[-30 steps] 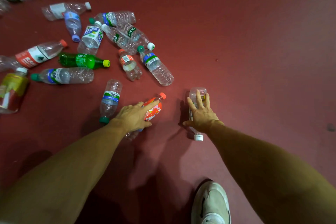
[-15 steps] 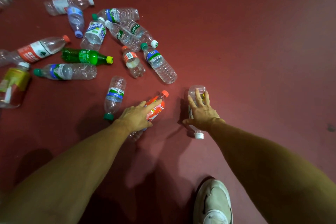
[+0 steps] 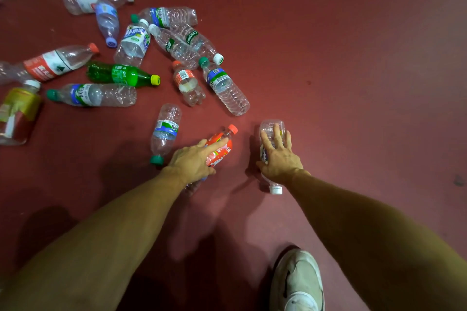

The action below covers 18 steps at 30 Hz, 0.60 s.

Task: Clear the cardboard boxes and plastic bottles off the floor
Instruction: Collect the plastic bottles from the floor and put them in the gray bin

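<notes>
Several empty plastic bottles lie on the dark red floor (image 3: pixel 353 83). My left hand (image 3: pixel 192 161) lies over an orange-labelled bottle (image 3: pixel 222 145) with an orange cap, fingers on top and thumb at its near side, gripping it. My right hand (image 3: pixel 279 159) wraps over a clear bottle (image 3: pixel 271 127) whose white cap (image 3: pixel 276 190) points toward me; its fingers spread across the body and the thumb sits on the left side. Both bottles rest on the floor. No cardboard boxes are in view.
A clear bottle with a green cap (image 3: pixel 165 131) lies just left of my left hand. A green bottle (image 3: pixel 121 74) and several clear ones are scattered at upper left. My shoe (image 3: pixel 298 283) stands at the bottom edge. Bare floor stretches to the right.
Both hands stay on the same two bottles. The view has shifted slightly, so the scattered bottles sit a little further right in the frame.
</notes>
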Available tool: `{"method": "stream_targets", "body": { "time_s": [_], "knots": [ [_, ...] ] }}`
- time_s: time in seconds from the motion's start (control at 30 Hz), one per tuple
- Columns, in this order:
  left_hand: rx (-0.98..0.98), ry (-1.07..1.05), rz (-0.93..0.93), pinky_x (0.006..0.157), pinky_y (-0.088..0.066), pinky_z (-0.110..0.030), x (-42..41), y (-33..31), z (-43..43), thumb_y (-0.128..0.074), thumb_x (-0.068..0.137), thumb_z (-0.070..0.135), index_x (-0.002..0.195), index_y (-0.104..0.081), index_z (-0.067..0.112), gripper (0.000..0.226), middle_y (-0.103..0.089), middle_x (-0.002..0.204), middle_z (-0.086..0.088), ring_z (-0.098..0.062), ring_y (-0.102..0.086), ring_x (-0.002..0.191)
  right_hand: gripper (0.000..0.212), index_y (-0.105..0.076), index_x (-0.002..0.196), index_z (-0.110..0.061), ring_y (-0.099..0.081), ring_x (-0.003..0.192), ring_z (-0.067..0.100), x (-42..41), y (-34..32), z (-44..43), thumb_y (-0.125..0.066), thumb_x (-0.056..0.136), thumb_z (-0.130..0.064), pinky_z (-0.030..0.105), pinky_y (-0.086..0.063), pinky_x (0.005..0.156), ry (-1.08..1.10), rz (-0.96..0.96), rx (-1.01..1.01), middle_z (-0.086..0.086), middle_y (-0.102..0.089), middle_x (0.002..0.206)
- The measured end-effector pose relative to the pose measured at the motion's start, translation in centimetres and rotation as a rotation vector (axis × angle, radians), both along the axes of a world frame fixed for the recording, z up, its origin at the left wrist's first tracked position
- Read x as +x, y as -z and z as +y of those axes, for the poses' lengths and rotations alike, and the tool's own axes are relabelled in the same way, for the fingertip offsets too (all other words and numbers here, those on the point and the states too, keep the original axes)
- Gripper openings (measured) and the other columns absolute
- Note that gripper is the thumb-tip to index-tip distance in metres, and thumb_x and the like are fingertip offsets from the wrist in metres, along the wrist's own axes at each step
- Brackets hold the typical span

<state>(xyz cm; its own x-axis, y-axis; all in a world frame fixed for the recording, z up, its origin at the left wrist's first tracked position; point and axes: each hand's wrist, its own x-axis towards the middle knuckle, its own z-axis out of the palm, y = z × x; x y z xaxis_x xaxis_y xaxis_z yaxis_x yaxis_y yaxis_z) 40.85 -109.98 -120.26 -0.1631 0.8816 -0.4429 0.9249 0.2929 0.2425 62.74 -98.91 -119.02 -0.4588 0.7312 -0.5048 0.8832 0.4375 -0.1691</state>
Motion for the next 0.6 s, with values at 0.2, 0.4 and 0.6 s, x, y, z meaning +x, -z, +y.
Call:
{"method": "stream_targets", "body": {
  "time_s": [0.2,0.4,0.6],
  "knots": [
    [0.0,0.01,0.017,0.096,-0.047,-0.041,0.4,-0.1,0.0,-0.071,0.087,0.044,0.151,-0.008,0.059,0.091,-0.045,0.141,0.001,-0.034,-0.062,0.114,0.087,0.01,0.159,-0.026,0.025,0.149,0.037,-0.9,-0.3,-0.2,-0.052,0.1,-0.036,0.051,-0.04,0.109,-0.06,-0.061,0.023,0.003,0.03,0.162],
    [0.017,-0.03,0.036,0.093,-0.048,-0.042,0.1,-6.0,0.6,-0.067,0.089,0.043,0.154,-0.003,0.053,0.092,-0.038,0.15,-0.006,-0.037,-0.058,0.119,0.079,0.011,0.159,-0.021,0.023,0.148,0.041,-1.8,-6.3,-0.3,-0.044,0.103,-0.033,0.048,-0.033,0.114,-0.147,-0.091,0.109,0.007,0.028,0.163],
    [0.076,-0.118,-0.023,0.098,-0.047,-0.044,-1.9,-24.0,0.6,-0.07,0.087,0.042,0.153,-0.006,0.056,0.093,-0.038,0.154,-0.009,-0.039,-0.057,0.122,0.078,0.013,0.158,-0.016,0.021,0.148,0.043,-4.7,-23.1,-0.4,-0.041,0.105,-0.037,0.049,-0.025,0.118,-0.243,-0.096,0.143,0.01,0.027,0.163]
  ]
}}
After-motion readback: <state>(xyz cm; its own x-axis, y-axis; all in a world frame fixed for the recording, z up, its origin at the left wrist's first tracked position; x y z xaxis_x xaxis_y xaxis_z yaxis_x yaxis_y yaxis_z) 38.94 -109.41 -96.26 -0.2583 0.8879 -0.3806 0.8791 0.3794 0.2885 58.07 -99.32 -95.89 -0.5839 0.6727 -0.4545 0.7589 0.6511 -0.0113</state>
